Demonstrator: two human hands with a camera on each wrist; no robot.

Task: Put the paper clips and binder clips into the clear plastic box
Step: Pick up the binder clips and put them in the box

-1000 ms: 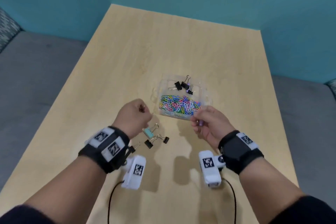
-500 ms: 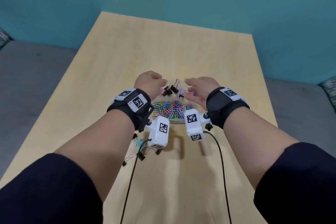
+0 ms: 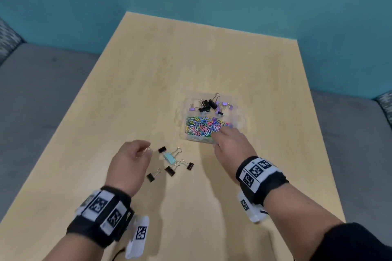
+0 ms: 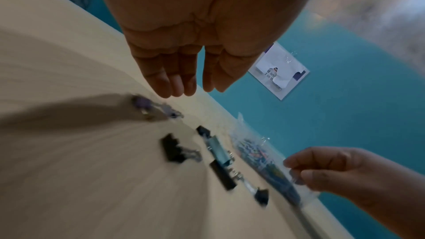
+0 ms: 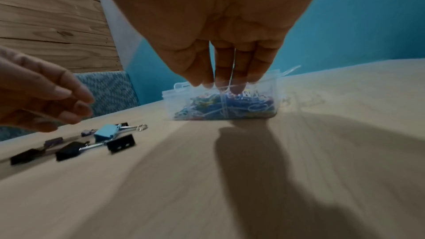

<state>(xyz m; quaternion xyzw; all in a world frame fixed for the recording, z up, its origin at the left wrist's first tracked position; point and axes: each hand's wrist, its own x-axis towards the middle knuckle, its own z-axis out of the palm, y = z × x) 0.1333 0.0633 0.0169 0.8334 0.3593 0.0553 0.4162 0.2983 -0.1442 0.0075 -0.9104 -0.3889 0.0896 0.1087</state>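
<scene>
- Five loose binder clips, four small black metal ones [image 3: 169,171] and one bigger light-blue one [image 3: 170,158], were left on the pale wooden table [image 3: 191,59] in the head view. Half a second before, both hands were over the far section of the clear plastic box [image 3: 237,116] carrying purple clips. Those little purple binder clips [image 3: 222,104] had since landed in that far section beside the black ones, so that drop was done.
- Same view: the colourful paper clips [image 3: 203,126] already filled the near section. The left hand [image 3: 129,161] had come back to just left of the loose pile. The right hand [image 3: 231,144] had stopped at the box's near edge.
- Left wrist view (blurry): the left hand's fingers hung relaxed and held nothing, tips just above two more purple clips [image 4: 142,104] on the table. My guess was that those were the next grab.
- Right wrist view: the right hand's fingers pointed straight down onto the box's near rim. I couldn't tell if they pinched the wall or only touched it. No clip showed in them.
- Judging by the layout, the paper clips looked finished and only the table's binder clips remained.
</scene>
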